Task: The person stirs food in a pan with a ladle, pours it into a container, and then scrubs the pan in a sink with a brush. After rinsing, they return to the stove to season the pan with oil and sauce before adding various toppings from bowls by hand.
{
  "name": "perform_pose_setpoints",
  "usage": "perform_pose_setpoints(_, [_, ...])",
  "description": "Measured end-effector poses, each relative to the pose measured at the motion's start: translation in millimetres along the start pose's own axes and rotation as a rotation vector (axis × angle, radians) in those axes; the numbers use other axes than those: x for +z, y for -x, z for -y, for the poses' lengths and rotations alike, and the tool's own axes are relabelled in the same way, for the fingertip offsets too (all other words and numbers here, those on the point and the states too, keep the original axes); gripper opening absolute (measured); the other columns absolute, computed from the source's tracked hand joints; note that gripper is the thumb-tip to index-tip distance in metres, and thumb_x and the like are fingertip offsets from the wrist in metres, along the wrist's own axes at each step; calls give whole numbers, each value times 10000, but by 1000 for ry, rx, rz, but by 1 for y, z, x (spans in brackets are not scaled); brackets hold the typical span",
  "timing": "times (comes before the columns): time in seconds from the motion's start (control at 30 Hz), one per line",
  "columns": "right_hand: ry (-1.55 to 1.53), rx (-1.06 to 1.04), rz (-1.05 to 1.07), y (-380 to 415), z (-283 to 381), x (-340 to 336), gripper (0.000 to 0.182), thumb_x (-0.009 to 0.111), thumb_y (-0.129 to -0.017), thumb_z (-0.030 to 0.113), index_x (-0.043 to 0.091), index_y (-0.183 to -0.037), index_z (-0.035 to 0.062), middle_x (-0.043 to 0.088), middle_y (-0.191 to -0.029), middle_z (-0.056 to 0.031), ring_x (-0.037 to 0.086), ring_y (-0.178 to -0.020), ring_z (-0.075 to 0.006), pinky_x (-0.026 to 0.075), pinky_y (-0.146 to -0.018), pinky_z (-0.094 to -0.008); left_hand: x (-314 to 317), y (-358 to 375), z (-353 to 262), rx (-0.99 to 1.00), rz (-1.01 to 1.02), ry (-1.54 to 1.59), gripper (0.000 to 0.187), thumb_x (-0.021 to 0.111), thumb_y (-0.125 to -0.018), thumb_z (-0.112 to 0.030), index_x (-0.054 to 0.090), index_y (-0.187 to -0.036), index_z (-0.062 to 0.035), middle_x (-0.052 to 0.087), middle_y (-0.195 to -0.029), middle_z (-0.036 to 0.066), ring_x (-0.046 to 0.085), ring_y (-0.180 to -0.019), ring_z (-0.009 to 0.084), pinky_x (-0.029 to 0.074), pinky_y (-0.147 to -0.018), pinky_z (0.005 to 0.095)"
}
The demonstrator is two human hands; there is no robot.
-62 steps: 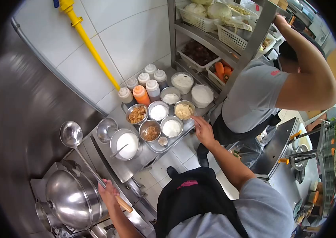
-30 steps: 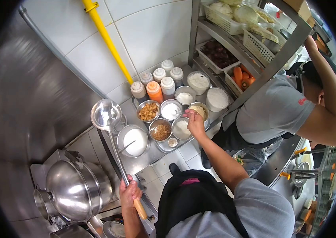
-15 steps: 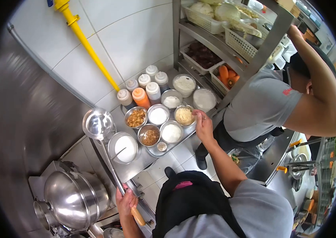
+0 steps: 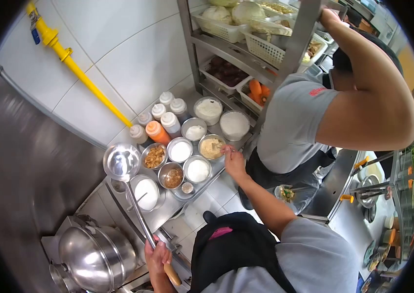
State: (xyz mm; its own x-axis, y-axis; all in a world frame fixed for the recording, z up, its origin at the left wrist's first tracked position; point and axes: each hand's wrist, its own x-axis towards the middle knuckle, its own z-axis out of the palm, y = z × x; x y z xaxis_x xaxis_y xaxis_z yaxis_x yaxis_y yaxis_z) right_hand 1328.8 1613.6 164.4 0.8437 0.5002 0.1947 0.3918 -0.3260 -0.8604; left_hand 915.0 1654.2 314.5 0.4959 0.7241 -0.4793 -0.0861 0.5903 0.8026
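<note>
Since the first frame, the ladle (image 4: 122, 162) has swung in from the far left toward the tray of bowls, and the whole view has shifted a little; the right hand (image 4: 234, 163), over the front white bowl a second ago, is back at the rim of the bowl (image 4: 200, 148) of pale yellow powder (image 4: 210, 146), near the centre of the frame. That hand's fingers are gathered close together; whether they pinch anything is too small to tell.

Lower down and left of centre, the left hand (image 4: 158, 256) is wrapped firmly around the ladle's steel shaft, just above its light wooden end (image 4: 172, 274); the ladle slants toward the upper left, its round head polished and bright with reflections, just beside a pot of smooth white contents (image 4: 146, 193) with a thin handle sticking out. The powder looks dry and crumbly; squeeze bottles, one of them orange (image 4: 157, 133), stand behind the bowls; a domed steel pot (image 4: 97, 256) fills the lower left; a co-worker in a grey shirt (image 4: 295, 112) stands at right.
</note>
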Motion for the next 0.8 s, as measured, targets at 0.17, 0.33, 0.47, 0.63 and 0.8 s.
perform_pose_setpoints(0.17, [-121, 130, 10, -2, 1, -1, 371, 389, -1046, 263, 666, -1064, 17, 725, -967, -147, 688, -935, -333, 516, -852, -396, 2, 5, 6, -10, 43, -36, 210, 616, -945, -136, 460, -1077, -91, 345, -540, -20, 301, -345, 85, 313, -332, 255])
perform_pose_setpoints(0.33, [-96, 19, -24, 2, -14, -10, 371, 394, -1051, 263, 658, -1082, 4, 733, -947, -133, 696, -911, -307, 520, -843, -374, 9, 10, 12, -24, 41, -10, 231, 635, -929, -132, 465, -1081, -92, 345, -543, -24, 306, -350, 78, 313, -331, 250])
perform_pose_setpoints(0.47, [38, 10, 94, 4, -4, -19, 379, 398, -1058, 281, 649, -1109, 2, 738, -949, -119, 696, -887, -262, 519, -832, -351, 11, 9, 14, -29, 65, -5, 232, 639, -925, -130, 472, -1081, -94, 345, -546, -28, 307, -352, 76, 314, -330, 250])
perform_pose_setpoints(0.63, [-114, 41, 46, 4, -7, -14, 367, 397, -1055, 273, 649, -1116, 12, 735, -956, -124, 695, -886, -270, 521, -818, -363, 17, 11, 14, -45, 49, -17, 229, 638, -924, -126, 475, -1081, -88, 352, -548, -28, 313, -354, 73, 318, -335, 245])
perform_pose_setpoints(0.8, [-157, 166, 74, 2, 0, -16, 373, 382, -1055, 259, 650, -1107, 5, 732, -956, -135, 694, -892, -279, 517, -817, -360, 21, 11, 14, -41, 53, -35, 234, 638, -920, -117, 474, -1084, -84, 360, -550, -23, 319, -359, 72, 315, -338, 243])
